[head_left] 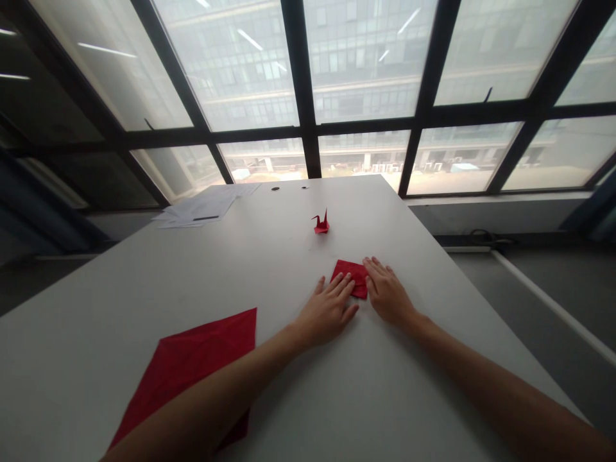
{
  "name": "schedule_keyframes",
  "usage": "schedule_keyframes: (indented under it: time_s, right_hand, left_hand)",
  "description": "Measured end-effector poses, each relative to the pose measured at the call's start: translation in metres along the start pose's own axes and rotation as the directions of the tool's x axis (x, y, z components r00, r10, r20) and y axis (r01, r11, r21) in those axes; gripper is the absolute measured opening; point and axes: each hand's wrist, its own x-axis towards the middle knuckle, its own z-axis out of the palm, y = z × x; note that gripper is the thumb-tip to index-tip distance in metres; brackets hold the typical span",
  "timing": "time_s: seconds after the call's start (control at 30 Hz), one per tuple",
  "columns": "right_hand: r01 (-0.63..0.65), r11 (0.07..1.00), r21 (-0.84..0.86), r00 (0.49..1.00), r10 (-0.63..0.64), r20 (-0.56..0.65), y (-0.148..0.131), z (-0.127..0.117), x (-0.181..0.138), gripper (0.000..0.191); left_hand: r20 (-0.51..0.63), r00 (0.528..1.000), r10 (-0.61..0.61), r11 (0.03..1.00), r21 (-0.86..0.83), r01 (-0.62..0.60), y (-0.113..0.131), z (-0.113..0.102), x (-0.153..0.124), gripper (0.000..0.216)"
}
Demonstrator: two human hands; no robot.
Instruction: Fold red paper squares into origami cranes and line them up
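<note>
A small folded piece of red paper (344,267) lies flat on the white table, between my two hands. My left hand (328,311) rests on its near left part, fingers stretched out and spread over the paper. At the paper's right edge lies my right hand (387,292), its fingers extended and pressing flat near the corner. Part of the folded paper is hidden beneath the fingers. Beyond my hands stands a red origami crane (321,224), upright and touched by neither hand. Under my left forearm spreads a larger creased sheet of red paper (206,350), partly covered by the arm.
Several white papers (202,202) lie at the table's far left, with a dark pen-like object (206,218) on them. Two small dark spots, one a round hole (275,188), mark the far end. The table's right edge (462,276) runs beside my right arm; large windows stand beyond.
</note>
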Motion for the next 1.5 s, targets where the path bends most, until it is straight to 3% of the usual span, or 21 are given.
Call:
schedule_keyframes:
  time_s: [0.1,0.17,0.4,0.67,0.77,0.87,0.97,1.27,1.5]
  right_hand:
    - [0.163,0.987,0.014,0.979,-0.163,0.118,-0.001,-0.002,-0.001,0.05]
    - [0.177,0.984,-0.009,0.972,-0.173,0.157,-0.003,-0.002,-0.002,0.047]
    - [0.21,0.976,-0.054,0.978,-0.211,0.002,-0.01,-0.012,-0.003,0.033]
    - [0.336,0.924,0.179,0.938,-0.347,0.028,-0.019,-0.012,-0.007,0.025]
    - [0.27,0.947,0.171,0.963,-0.263,-0.064,-0.017,-0.007,-0.006,0.02]
    - [0.071,0.988,0.136,0.978,-0.042,-0.206,-0.008,-0.003,-0.001,0.025]
    - [-0.059,0.986,0.155,0.973,0.092,-0.213,0.002,0.001,0.003,0.027]
    - [-0.019,0.967,0.256,0.974,0.076,-0.214,0.009,0.005,0.006,0.025]
    - [0.15,0.896,0.418,0.973,-0.059,-0.225,0.0,-0.002,0.003,0.039]
  left_hand:
    - [-0.005,1.0,0.003,1.0,0.009,-0.003,0.0,0.001,0.0,0.063]
    - [-0.026,1.0,-0.005,1.0,0.026,0.006,0.001,0.001,-0.001,0.063]
    - [-0.177,0.978,-0.112,0.99,0.065,0.125,0.002,-0.001,-0.001,0.052]
    - [-0.203,0.961,-0.188,0.975,-0.158,0.157,-0.016,-0.006,0.008,0.03]
    - [-0.215,0.963,-0.164,0.972,-0.201,0.121,-0.018,-0.003,0.009,0.023]
    - [-0.202,0.965,-0.166,0.969,-0.215,0.122,-0.018,0.0,0.01,0.021]
    - [-0.189,0.968,-0.167,0.97,-0.206,0.127,-0.018,0.001,0.01,0.021]
    - [-0.187,0.969,-0.161,0.975,-0.182,0.127,-0.017,0.0,0.01,0.021]
    - [-0.197,0.97,-0.145,0.981,-0.153,0.116,-0.018,-0.001,0.009,0.02]
